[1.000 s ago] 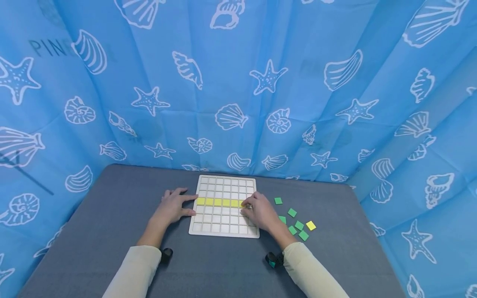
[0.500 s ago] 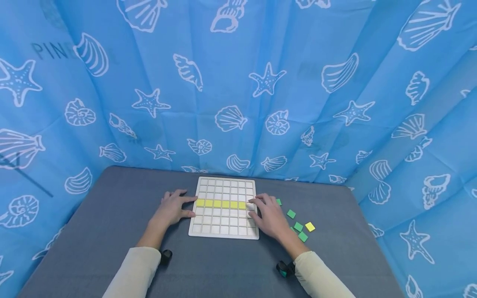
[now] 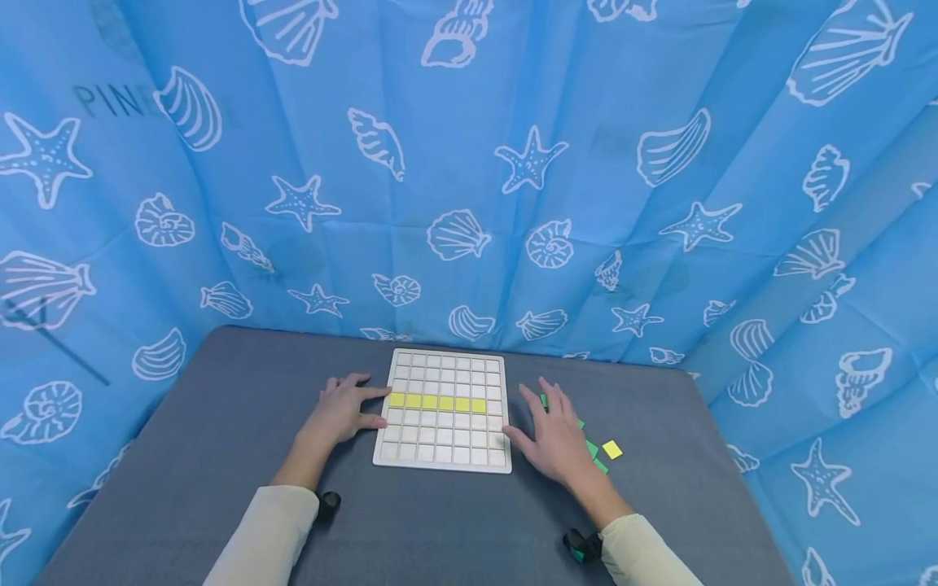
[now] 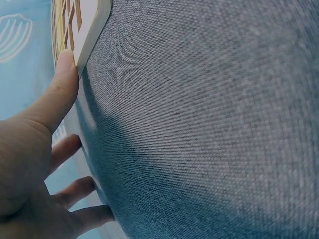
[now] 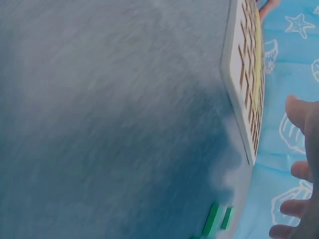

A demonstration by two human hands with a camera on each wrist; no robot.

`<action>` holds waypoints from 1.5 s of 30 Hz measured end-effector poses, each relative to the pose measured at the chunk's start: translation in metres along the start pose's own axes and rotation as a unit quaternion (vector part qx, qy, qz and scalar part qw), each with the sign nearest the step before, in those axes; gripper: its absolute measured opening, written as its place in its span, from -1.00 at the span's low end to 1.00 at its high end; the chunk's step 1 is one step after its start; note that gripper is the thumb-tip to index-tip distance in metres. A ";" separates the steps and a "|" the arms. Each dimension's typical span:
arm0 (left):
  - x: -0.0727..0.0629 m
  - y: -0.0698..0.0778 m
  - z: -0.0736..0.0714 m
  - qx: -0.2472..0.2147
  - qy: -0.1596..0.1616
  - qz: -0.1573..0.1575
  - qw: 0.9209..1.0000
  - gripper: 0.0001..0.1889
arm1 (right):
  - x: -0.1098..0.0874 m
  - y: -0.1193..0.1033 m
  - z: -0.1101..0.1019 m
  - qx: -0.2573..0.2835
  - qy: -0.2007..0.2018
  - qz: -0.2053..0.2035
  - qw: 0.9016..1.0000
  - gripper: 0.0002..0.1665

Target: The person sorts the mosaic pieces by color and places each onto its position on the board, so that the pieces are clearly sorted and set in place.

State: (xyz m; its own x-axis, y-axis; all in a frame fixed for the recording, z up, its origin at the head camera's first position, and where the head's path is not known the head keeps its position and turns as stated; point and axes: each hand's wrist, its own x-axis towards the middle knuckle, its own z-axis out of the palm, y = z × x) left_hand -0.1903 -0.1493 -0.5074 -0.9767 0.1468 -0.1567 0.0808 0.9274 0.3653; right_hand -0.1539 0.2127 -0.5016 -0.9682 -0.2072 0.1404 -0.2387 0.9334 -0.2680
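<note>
A white gridded board (image 3: 443,456) lies on the table, with a row of yellow square tiles (image 3: 430,403) across its middle. The rightmost cell of that row is white. My left hand (image 3: 340,413) rests at the board's left edge, forefinger and thumb touching it. In the left wrist view a fingertip (image 4: 65,60) lies on the board's rim. To the right of the board, my right hand (image 3: 554,442) hovers with fingers spread, holding nothing. Beneath and beside it lie green tiles (image 3: 592,449), partly hidden by the hand. A loose yellow tile (image 3: 611,449) sits farther right.
Grey cloth covers the table (image 3: 425,529). A blue curtain (image 3: 469,163) with white shell and starfish prints hangs behind and along the sides. In the right wrist view, green tiles (image 5: 211,220) appear near the bottom, below the board's corner.
My right hand has let go at the yellow row and moved right, off the board and over the green tiles, its fingers spreading. The left hand has stayed at the board's edge.
</note>
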 end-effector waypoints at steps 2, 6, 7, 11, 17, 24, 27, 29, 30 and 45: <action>0.000 -0.001 0.000 -0.001 0.001 0.002 1.000 -0.30 | -0.002 0.004 0.001 -0.031 0.003 0.003 1.000 -0.04; 0.000 -0.002 0.000 0.001 0.000 0.001 1.000 -0.31 | -0.005 0.014 0.002 -0.065 0.001 0.005 0.998 0.01; 0.000 -0.002 0.000 0.002 -0.001 0.000 1.000 -0.31 | -0.006 0.016 0.003 -0.065 0.001 0.007 0.998 0.01; 0.000 -0.002 0.000 0.002 -0.002 -0.003 1.000 -0.31 | -0.009 0.025 0.001 -0.057 0.002 0.018 0.998 -0.01; 0.000 -0.001 0.003 -0.008 -0.007 -0.011 1.000 -0.31 | -0.018 0.037 -0.006 -0.051 0.007 0.033 0.998 -0.01; 0.001 -0.001 0.004 -0.004 -0.001 -0.003 1.000 -0.31 | -0.027 0.052 -0.009 -0.031 0.022 0.047 0.998 -0.03; 0.001 0.000 0.003 -0.006 -0.002 -0.001 1.000 -0.31 | -0.030 0.058 -0.011 -0.026 0.023 0.053 0.998 -0.03; 0.002 0.001 0.002 -0.007 -0.002 -0.001 1.000 -0.31 | -0.032 0.062 -0.013 -0.023 0.020 0.056 0.998 -0.04; 0.002 0.001 0.001 -0.007 -0.003 -0.002 1.000 -0.31 | -0.033 0.064 -0.015 -0.021 0.018 0.057 0.998 -0.05; 0.003 0.000 0.001 0.005 0.003 -0.001 1.000 -0.30 | -0.058 0.095 -0.027 0.053 -0.018 0.103 0.993 -0.16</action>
State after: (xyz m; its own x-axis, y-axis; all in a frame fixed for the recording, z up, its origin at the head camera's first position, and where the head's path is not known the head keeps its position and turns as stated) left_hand -0.1926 -0.1484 -0.5088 -0.9778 0.1438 -0.1523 0.0814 0.9309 0.3561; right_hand -0.1180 0.3214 -0.5096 -0.9989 -0.0271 0.0386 -0.0400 0.9211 -0.3874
